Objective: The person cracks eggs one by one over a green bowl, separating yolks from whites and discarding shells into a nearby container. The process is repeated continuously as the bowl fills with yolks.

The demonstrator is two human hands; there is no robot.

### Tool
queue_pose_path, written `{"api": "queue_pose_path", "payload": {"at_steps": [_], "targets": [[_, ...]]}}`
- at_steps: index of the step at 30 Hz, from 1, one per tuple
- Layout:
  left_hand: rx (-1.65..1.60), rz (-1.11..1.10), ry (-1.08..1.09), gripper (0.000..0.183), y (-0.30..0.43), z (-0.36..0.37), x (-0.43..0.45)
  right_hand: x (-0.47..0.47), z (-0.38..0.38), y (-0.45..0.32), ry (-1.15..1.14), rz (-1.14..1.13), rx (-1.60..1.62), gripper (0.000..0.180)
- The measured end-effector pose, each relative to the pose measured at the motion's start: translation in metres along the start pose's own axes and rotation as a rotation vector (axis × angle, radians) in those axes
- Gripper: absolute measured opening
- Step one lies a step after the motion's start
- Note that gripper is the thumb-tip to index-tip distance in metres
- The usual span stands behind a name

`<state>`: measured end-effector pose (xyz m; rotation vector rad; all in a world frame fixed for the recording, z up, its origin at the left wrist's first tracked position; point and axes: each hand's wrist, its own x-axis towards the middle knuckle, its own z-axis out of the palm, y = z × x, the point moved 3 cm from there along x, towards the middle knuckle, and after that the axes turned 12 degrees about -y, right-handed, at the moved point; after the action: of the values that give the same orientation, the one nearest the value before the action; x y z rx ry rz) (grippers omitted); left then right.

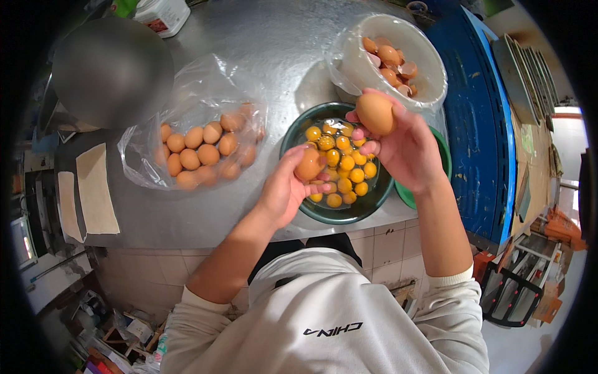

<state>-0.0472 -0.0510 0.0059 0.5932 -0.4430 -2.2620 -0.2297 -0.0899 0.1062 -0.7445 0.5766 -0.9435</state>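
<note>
A brown egg [375, 113] rests in the fingers of my right hand [411, 145], over the right rim of a dark green bowl [299, 122]. My left hand [282, 189] grips another brown egg [308, 164] above the bowl's left side. Many raw yolks [346, 162] lie in clear egg white inside the bowl. To the left, a clear plastic bag [187, 100] contains several whole brown eggs [189, 159]. Behind my right hand stands a pale, plastic-lined bucket [427, 56] with broken eggshells [390, 56] in it.
These things stand on a steel table [261, 42]. A green basin [409, 194] shows partly behind my right wrist. Along the right side is a blue panel [462, 131]. A blurred dark round object [112, 72] blocks the upper left. Cardboard pieces [97, 189] lie at the left.
</note>
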Motion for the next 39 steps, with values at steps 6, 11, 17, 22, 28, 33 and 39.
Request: {"api": "queue_pose_path", "payload": {"at_steps": [6, 11, 17, 22, 28, 33, 39], "targets": [[0.034, -0.087, -0.014, 0.053, 0.006, 0.024, 0.013, -0.047, 0.021, -0.004, 0.179, -0.26, -1.018, 0.054], [0.016, -0.078, -0.081, 0.056, 0.0, 0.035, 0.013, -0.033, 0.033, 0.049, 0.07, -0.453, -1.464, 0.066], [0.21, -0.15, -0.011, 0.043, 0.009, 0.021, 0.004, -0.051, 0.003, 0.063, 0.222, -0.307, -0.484, 0.063], [0.64, -0.192, 0.065, 0.03, 0.027, 0.013, 0.006, -0.042, -0.018, 0.064, 0.291, 0.109, -0.184, 0.051], [1.526, -0.008, -0.096, 0.039, 0.052, 0.026, 0.012, -0.037, -0.022, 0.065, 0.218, 0.112, -0.194, 0.039], [1.681, -0.039, -0.217, 0.047, 0.052, 0.035, 0.017, -0.034, -0.023, 0.065, 0.117, 0.127, -0.197, 0.038], [1.559, 0.018, -0.178, 0.048, 0.046, 0.026, 0.016, -0.033, -0.025, 0.07, 0.124, 0.148, -0.225, 0.04]]}}
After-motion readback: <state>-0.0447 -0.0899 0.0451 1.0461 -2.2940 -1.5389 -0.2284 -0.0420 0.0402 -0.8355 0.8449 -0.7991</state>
